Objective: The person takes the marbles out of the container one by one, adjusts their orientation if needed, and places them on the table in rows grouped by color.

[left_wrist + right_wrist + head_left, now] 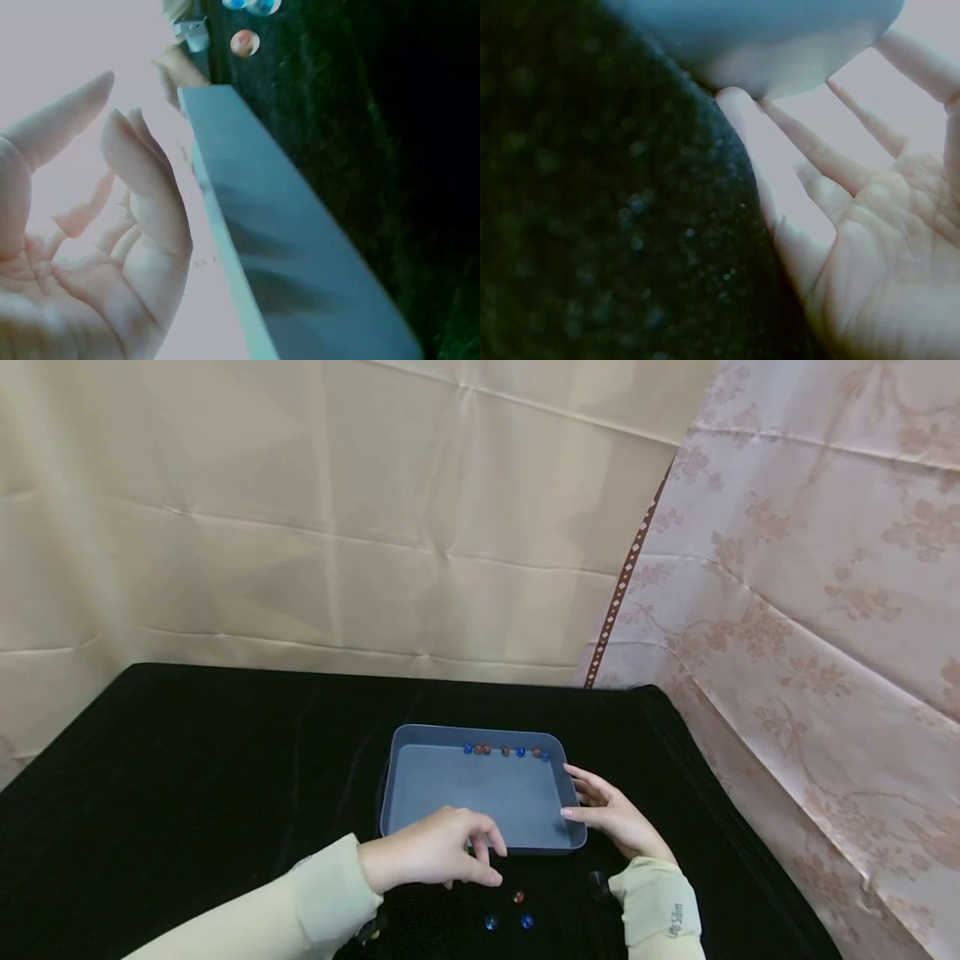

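A shallow blue-grey tray (465, 785) lies on black cloth in the head view. Several blue and reddish-brown glass marbles (521, 751) line its far inner wall. My right hand (618, 818) holds the tray's right side, thumb over the rim; the right wrist view has fingertips against the tray's outer wall (795, 52). Above the tray's near edge is my left hand (446, 849), fingers loosely bent, nothing visible between thumb and fingertips in the left wrist view. Just in front of the tray, a reddish marble (518, 897), a blue marble (527, 922) and a light-blue marble (491, 922) lie on the cloth.
Black cloth (187, 777) covers the table. Behind it hangs a cream curtain (375, 527), and a pink floral curtain (810, 610) hangs along the right side. A dark object (599, 886) shows beside the right cuff.
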Demonstrator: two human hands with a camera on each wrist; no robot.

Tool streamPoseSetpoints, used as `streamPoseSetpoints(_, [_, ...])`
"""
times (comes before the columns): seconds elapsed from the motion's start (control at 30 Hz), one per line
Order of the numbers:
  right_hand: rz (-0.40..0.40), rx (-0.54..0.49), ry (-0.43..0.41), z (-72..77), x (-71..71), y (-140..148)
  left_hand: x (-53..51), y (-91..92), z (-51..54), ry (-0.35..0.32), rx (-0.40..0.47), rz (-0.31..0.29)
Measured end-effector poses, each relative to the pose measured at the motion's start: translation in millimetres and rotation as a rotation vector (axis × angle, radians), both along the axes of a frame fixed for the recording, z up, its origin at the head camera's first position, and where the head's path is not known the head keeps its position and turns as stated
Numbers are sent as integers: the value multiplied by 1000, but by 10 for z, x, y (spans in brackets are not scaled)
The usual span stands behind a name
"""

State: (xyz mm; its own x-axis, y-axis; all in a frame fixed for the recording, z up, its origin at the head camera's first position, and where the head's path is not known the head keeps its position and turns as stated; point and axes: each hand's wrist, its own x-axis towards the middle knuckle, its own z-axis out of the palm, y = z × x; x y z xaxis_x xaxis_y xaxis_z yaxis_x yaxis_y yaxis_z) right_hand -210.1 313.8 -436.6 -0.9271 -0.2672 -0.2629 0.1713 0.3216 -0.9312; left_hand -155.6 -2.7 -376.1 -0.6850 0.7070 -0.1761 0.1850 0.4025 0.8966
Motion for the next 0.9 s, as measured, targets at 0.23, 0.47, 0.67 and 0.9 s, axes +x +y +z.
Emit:
streamPoseSetpoints(0.23, [4,-5,0,-2,15,8,-94,-22,110,43,-6,36])
streamPoseSetpoints(0.47, [-6,-3,-2,-5,-2,0,-220,-55,164,77,-23,72])
streamPoseSetpoints(0.67, [3,-7,-2,-7,-10,5,-346,-62,198,97,-46,127])
streamPoseSetpoints(0.9, [2,-8,-3,-6,-9,8,-505,-58,228,93,-59,186])
